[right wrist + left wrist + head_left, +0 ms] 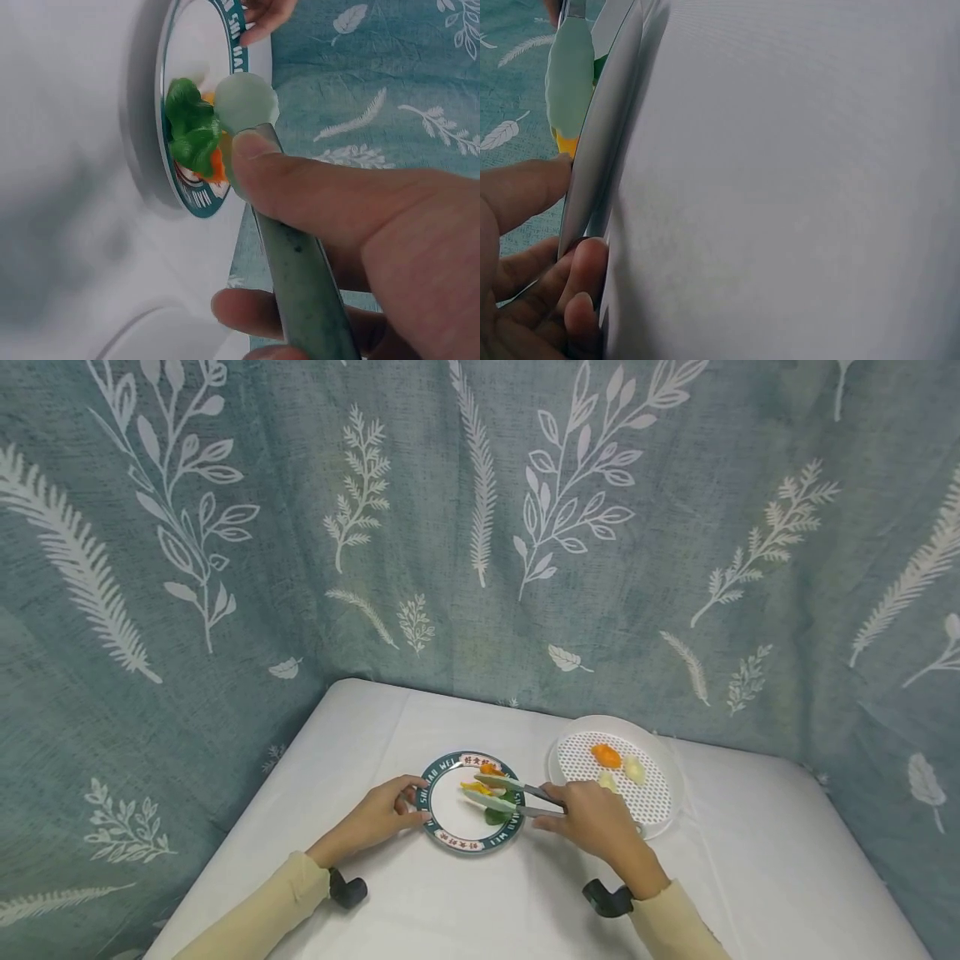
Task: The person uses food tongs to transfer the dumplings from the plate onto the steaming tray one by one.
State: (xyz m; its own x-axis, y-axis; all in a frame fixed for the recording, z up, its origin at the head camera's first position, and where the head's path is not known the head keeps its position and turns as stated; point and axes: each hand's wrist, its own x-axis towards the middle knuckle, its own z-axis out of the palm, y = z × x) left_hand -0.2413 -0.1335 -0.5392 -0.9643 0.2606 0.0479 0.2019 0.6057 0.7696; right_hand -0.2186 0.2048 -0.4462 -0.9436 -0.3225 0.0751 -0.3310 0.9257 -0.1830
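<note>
My left hand grips the left rim of a white plate with a teal, lettered border. In the left wrist view its thumb lies over the rim and the fingers curl beneath. My right hand holds tongs with pale green tips, thumb along one arm. The tips reach over the plate's right half, around a yellow piece. Close by on the plate are an orange piece and a glossy green pepper-like piece. Whether the tongs pinch the yellow piece, I cannot tell.
Right of the plate stands a round white tray with a perforated base. On it lie an orange piece and pale pieces, one partly hidden by my right hand. A patterned curtain hangs behind the white-covered table.
</note>
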